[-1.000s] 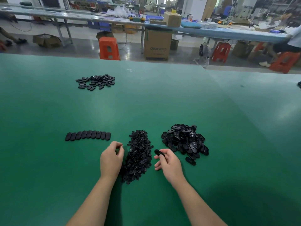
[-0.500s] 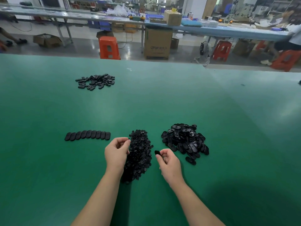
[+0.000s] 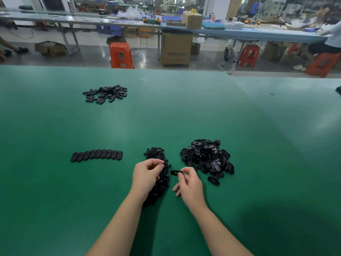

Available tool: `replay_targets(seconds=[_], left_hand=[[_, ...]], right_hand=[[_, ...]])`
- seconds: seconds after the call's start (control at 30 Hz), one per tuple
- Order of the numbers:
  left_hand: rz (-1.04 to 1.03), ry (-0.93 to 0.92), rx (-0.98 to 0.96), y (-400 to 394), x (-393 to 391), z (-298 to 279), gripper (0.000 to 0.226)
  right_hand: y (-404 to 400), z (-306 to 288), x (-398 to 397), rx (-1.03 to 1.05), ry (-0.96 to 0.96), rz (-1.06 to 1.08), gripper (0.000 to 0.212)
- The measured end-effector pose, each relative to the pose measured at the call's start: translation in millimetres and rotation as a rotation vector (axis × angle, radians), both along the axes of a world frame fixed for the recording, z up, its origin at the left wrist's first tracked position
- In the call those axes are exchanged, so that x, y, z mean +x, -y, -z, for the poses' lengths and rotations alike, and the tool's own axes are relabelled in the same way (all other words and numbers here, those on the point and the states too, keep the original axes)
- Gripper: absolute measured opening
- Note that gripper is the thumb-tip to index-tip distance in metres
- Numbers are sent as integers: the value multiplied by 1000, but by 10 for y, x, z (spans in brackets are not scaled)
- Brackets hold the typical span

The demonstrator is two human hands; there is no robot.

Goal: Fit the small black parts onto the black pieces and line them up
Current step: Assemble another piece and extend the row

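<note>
Green matting covers the table (image 3: 55,200). Far left lies a loose scatter of black oval pieces (image 3: 105,93). Near left, a row of black oval pieces (image 3: 96,155) lies lined up, edges overlapping. The left hand (image 3: 146,175) rests on the pile of small black parts (image 3: 159,174), thumb and fingers pinched together; whether they hold a part cannot be told. The right hand (image 3: 190,185) pinches one black oval piece (image 3: 175,172) between thumb and forefinger, just right of that pile. Further right sits a heap of black oval pieces (image 3: 207,157). Beyond the table: an orange stool (image 3: 120,55) and a cardboard box (image 3: 175,49) with unreadable print.
</note>
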State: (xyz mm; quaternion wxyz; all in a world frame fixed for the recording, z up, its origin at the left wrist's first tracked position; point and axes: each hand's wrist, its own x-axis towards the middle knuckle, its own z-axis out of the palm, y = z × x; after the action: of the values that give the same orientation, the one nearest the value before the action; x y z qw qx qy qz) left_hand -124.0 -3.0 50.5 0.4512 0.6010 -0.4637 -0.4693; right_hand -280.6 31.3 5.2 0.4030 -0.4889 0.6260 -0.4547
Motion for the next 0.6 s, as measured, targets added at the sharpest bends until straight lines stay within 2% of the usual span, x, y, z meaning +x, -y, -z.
replay_targets(seconds=[0.13,0.27,0.33,0.6], left_hand=[[95,181,-26,-26,-149,12,17],[99,292,-9,-53,-275,2,11],[105,310,8,-68,-312,4,13],[111,309,75,-70,-339,-8,14]], right_hand=[[-5,-5,16,-20,20,17,14],[-5,-12,14,-36,-25,-11,23],[-6,-25,19,-36,-20,-23,30],[-20,-29,5,-21,-34,-49,29]])
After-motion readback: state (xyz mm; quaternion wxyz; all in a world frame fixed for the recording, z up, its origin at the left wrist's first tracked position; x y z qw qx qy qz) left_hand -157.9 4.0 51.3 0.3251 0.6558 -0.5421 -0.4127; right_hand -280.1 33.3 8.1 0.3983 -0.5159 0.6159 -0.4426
